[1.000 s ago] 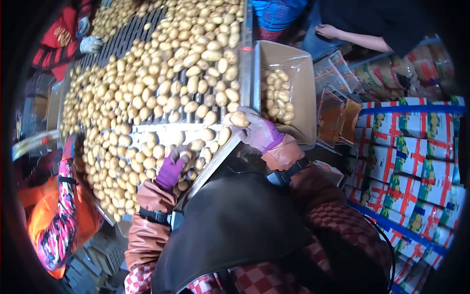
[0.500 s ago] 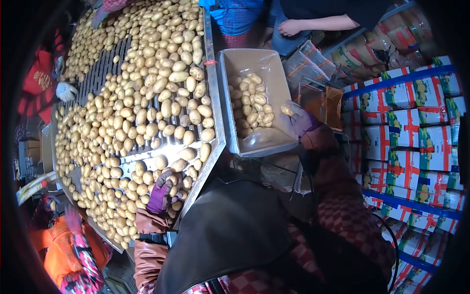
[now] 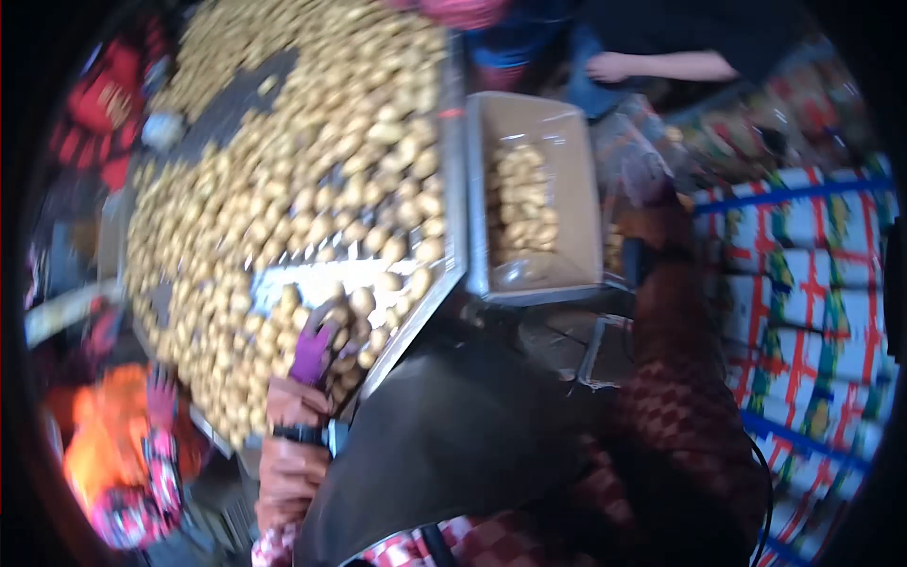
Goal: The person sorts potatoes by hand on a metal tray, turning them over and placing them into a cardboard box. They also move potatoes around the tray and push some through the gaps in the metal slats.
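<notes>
My left hand (image 3: 316, 348), in a purple glove with greyish fingers, is down among the potatoes (image 3: 274, 227) near the sorting table's front corner. Its fingers curl round a potato, though blur softens the outline. My right hand (image 3: 647, 180), gloved too, reaches out past the right side of the open carton (image 3: 578, 203). Motion smears its fingers. A small yellowish blur (image 3: 673, 134), perhaps a potato, shows just beyond them. Clear plastic lines the carton, and a heap of potatoes (image 3: 524, 203) lies inside it.
The metal table edge (image 3: 455, 170) runs beside the carton. Printed cartons (image 3: 794, 283) are stacked at right, with blue straps. A person's bare forearm (image 3: 671, 66) is at the top. Others stand at left, one in an orange vest (image 3: 109, 425), near a white-gloved hand (image 3: 162, 130).
My right hand has moved from the carton's right edge, where it held a potato, outward and away. My left hand stays among the potatoes. The view has shifted and blurred.
</notes>
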{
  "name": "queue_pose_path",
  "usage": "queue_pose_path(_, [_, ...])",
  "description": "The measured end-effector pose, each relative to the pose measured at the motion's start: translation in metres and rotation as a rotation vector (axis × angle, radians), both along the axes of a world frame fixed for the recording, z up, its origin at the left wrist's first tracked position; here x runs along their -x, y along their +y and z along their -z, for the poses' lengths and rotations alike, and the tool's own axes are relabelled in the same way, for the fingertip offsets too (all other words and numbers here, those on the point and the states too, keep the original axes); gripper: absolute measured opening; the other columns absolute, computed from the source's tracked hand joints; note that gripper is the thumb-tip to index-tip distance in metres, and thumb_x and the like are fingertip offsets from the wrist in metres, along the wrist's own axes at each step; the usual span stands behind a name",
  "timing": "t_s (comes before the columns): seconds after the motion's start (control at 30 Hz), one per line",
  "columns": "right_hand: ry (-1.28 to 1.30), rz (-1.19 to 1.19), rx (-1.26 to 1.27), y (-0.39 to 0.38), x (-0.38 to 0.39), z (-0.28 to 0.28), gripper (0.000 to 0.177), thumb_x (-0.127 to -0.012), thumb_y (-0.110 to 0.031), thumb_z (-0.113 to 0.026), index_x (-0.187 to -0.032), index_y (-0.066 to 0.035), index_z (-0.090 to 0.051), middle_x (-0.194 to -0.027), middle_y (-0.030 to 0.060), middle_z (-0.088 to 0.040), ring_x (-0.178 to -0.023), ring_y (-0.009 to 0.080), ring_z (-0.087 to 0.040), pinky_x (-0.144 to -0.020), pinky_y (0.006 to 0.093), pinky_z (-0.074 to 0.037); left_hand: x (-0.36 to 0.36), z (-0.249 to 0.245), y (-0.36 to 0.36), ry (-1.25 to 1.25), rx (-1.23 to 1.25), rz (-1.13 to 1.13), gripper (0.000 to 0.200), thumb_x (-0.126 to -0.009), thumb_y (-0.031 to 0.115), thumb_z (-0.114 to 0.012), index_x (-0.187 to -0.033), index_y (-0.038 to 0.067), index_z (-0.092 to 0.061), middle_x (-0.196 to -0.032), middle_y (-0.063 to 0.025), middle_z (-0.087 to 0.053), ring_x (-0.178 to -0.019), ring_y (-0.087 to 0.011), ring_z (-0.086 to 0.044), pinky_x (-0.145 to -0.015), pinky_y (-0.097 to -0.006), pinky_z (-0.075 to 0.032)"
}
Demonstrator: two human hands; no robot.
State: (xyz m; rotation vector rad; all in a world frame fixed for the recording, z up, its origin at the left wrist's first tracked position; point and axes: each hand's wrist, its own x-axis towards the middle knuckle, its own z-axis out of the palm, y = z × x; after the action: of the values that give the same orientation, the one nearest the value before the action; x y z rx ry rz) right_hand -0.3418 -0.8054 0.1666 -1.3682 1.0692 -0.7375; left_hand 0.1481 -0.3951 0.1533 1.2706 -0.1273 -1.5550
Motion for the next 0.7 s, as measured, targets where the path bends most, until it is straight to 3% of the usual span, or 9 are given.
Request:
queue_pose_path(0.07, [-0.512,0.100,-0.254,0.005,-0.059,0.035,0.029,-0.100,-0.019,-0.042,-0.122,-0.012,-0.060,-0.113,0.0118,-0.063,-0.103,0.0233,-0.061,-0.087,0.0344,-0.051,-0.011,0.026,0.017,-0.048,0.020,-0.021,0.039,-0.098,0.015,-0.054,-0.134,0.005,-0.046,-0.101,-0.0080,-0.061,-0.068,-0.0157,-0.056,-0.054,-0.0253,-0.046])
queue_pose_path(0.17, [-0.252,-0.370,-0.081,0.075,-0.171,0.045,0.033,-0.093,-0.016,-0.058,-0.124,-0.005,-0.059,-0.103,0.0042,-0.065,-0.086,0.0114,-0.060,-0.072,0.0241,-0.050,-0.017,0.037,0.023,0.026,0.059,-0.164,0.039,-0.096,0.017,-0.057,-0.130,0.003,-0.047,-0.085,-0.0063,-0.055,-0.062,-0.0166,-0.053,-0.050,-0.0267,-0.044])
queue_pose_path(0.2, [0.028,-0.417,-0.086,0.126,-0.218,0.004,0.035,-0.090,-0.011,-0.060,-0.124,-0.002,-0.059,-0.102,0.0053,-0.066,-0.085,0.0103,-0.060,-0.072,0.0255,-0.050,-0.034,0.061,0.029,-0.050,0.151,-0.081,0.037,-0.096,0.015,-0.056,-0.129,0.002,-0.047,-0.090,-0.0067,-0.057,-0.067,-0.0173,-0.056,-0.052,-0.0276,-0.047])
queue_pose_path(0.23, [0.000,-0.580,-0.009,0.150,-0.230,0.031,0.041,-0.091,-0.013,-0.061,-0.128,0.005,-0.054,-0.114,0.0107,-0.064,-0.098,0.0182,-0.063,-0.086,0.0326,-0.052,-0.031,0.050,0.025,-0.104,0.079,-0.164,0.037,-0.096,0.015,-0.056,-0.129,0.002,-0.047,-0.092,-0.0067,-0.057,-0.069,-0.0176,-0.056,-0.054,-0.0281,-0.049])
queue_pose_path(0.27, [-0.058,-0.711,0.041,0.176,-0.253,0.032,0.041,-0.089,-0.018,-0.063,-0.127,-0.004,-0.058,-0.110,0.0096,-0.068,-0.094,0.0224,-0.066,-0.083,0.0355,-0.053,-0.026,0.038,0.020,-0.155,0.009,-0.244,0.037,-0.096,0.015,-0.056,-0.129,0.002,-0.047,-0.095,-0.0068,-0.057,-0.071,-0.0179,-0.057,-0.056,-0.0286,-0.051])
queue_pose_path(0.33, [0.535,-1.038,0.503,0.203,-0.294,0.017,0.034,-0.087,-0.017,-0.063,-0.121,-0.015,-0.065,-0.100,0.0085,-0.070,-0.088,0.0271,-0.068,-0.080,0.0385,-0.054,-0.028,0.043,0.033,-0.184,-0.007,-0.231,0.038,-0.096,0.016,-0.056,-0.130,0.003,-0.047,-0.098,-0.0069,-0.058,-0.072,-0.0183,-0.058,-0.060,-0.0292,-0.053])
queue_pose_path(0.43, [1.085,-1.394,0.647,0.244,-0.343,0.018,0.029,-0.091,-0.020,-0.055,-0.117,-0.010,-0.065,-0.105,0.0118,-0.067,-0.095,0.0294,-0.066,-0.086,0.0414,-0.052,-0.024,0.045,0.056,0.009,0.132,-0.205,0.041,-0.096,0.016,-0.057,-0.132,0.003,-0.045,-0.097,-0.0074,-0.057,-0.068,-0.0176,-0.057,-0.055,-0.0267,-0.048])
queue_pose_path(0.57, [0.975,-1.380,1.009,0.266,-0.330,0.062,0.031,-0.090,-0.021,-0.055,-0.118,-0.011,-0.064,-0.107,0.0121,-0.066,-0.093,0.0296,-0.066,-0.084,0.0421,-0.052,-0.019,0.045,0.073,-0.083,0.043,-0.222,0.040,-0.096,0.019,-0.058,-0.130,0.003,-0.046,-0.099,-0.0083,-0.059,-0.065,-0.0167,-0.058,-0.049,-0.0231,-0.042])
queue_pose_path(0.7, [0.645,-1.180,1.087,0.248,-0.307,0.081,0.032,-0.089,-0.023,-0.055,-0.118,-0.012,-0.062,-0.109,0.0123,-0.066,-0.091,0.0298,-0.067,-0.082,0.0428,-0.053,-0.022,0.015,0.084,-0.137,-0.045,-0.174,0.037,-0.097,0.022,-0.055,-0.131,0.007,-0.051,-0.108,-0.0068,-0.062,-0.077,-0.0144,-0.060,-0.063,-0.0213,-0.050])
